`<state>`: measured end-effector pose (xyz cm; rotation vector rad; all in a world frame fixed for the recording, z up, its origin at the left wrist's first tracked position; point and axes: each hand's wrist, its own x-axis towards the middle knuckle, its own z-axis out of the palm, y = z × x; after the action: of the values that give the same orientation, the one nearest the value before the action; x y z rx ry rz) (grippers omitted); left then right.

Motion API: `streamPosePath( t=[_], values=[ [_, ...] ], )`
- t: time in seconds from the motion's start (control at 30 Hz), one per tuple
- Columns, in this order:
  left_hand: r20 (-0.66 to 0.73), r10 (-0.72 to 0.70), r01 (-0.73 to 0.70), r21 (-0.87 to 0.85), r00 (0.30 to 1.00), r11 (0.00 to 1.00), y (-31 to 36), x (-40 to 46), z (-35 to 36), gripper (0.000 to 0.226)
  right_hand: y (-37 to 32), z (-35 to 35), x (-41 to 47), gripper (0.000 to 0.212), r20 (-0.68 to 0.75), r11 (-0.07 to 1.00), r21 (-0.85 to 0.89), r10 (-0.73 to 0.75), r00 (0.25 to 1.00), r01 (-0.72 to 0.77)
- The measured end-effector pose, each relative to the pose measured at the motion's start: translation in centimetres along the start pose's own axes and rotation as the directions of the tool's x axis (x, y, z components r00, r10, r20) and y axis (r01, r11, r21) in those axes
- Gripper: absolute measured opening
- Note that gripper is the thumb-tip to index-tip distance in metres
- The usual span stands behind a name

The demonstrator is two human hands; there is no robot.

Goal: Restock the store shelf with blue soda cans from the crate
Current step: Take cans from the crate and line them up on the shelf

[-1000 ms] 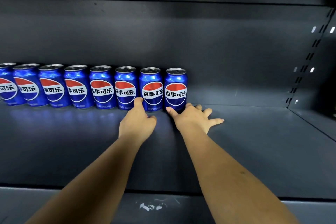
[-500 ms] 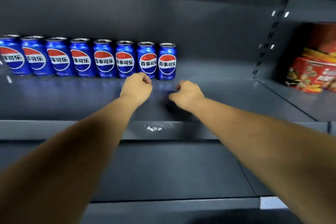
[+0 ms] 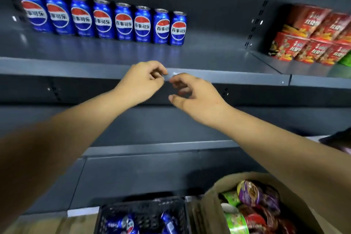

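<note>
Your left hand (image 3: 140, 80) and right hand (image 3: 191, 95) hang loosely curled, empty, below the upright blue soda cans (image 3: 123, 22); crate (image 3: 144, 213) cans lie tilted

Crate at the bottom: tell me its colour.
Black, with a mesh-like wall. The crate shows in the head view, holding blue cans.

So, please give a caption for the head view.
Both empty hands, left and right, hover between the shelved blue cans and the crate.

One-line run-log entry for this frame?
phase: between picks | left hand: empty | right hand: empty | cans on shelf: eight, upright row | crate: cans remain
</note>
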<state>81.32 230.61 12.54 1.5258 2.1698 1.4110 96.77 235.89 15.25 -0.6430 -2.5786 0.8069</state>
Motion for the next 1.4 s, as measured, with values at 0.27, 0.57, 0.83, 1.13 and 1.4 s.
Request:
streamPosePath(
  t=[0.27,0.57,0.83,1.13,1.4],
  values=[
    [0.142,0.013,-0.026,0.091,0.99,0.995,-3.2,-10.3,-3.1,0.013,-0.5,6.5,-7.3,0.04,0.091,0.995,-0.022,-0.098,0.991,0.101],
    [0.242,-0.071,-0.001,0.285,0.968,0.959,-10.9,-19.2,-0.6,0.017,2.4,14.7,-12.2,0.043,0.125,0.994,0.048,-0.1,0.987,0.095],
    [0.379,-0.297,0.143,0.383,0.877,0.912,-17.9,-26.0,5.7,0.017,9.3,20.0,-15.1,0.041,0.181,0.99,0.117,0.055,0.982,-0.077],
    [0.251,-0.715,0.689,0.196,0.653,0.698,-25.6,-31.3,15.2,0.02,20.1,25.6,-19.6,0.033,0.255,0.905,0.183,0.333,0.908,-0.383],
    [0.4,-0.916,0.994,-0.105,0.033,-0.01,-31.6,-36.5,24.3,0.019,27.4,34.0,-21.8,0.015,0.425,0.307,0.543,0.702,0.571,-0.782]
  ],
)
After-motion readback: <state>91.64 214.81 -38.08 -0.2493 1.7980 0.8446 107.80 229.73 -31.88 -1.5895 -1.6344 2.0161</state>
